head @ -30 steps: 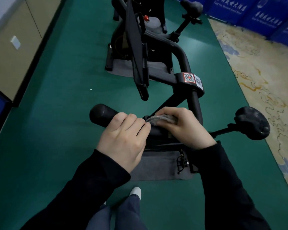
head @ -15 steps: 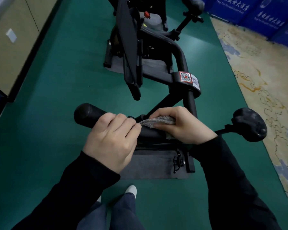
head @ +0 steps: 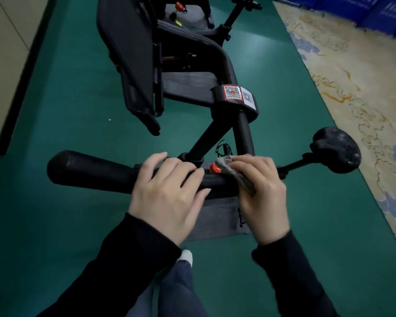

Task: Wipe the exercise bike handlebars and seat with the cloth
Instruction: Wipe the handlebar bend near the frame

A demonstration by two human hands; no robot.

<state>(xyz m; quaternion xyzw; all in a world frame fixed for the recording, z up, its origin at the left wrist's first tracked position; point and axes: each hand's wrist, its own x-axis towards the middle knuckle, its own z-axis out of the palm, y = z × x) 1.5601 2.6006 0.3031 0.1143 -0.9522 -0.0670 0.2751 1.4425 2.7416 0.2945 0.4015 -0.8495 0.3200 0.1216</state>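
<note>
A black exercise bike stands below me. Its thick padded handlebar [head: 89, 170] runs from the left to the middle. My left hand [head: 169, 191] lies on top of this bar, fingers stretched across it. My right hand [head: 261, 191] pinches a grey cloth [head: 236, 173] against the bar's middle, just right of a red knob [head: 213, 168]. At the right a black rounded pad [head: 336, 149] sticks out on a thin arm. The bar under both hands is hidden.
The bike's frame post [head: 242, 131] with a QR sticker [head: 232, 92] rises ahead, and a black flat panel [head: 133, 65] lies to its left. A grey mat [head: 220, 216] lies under the bike on green floor. Patterned carpet [head: 364, 76] lies on the right, with beige cabinets [head: 2, 53] on the left.
My left hand has loosened from a grip to lying flat on the bar. My right hand has slid the cloth rightwards, uncovering the red knob. The view has moved closer.
</note>
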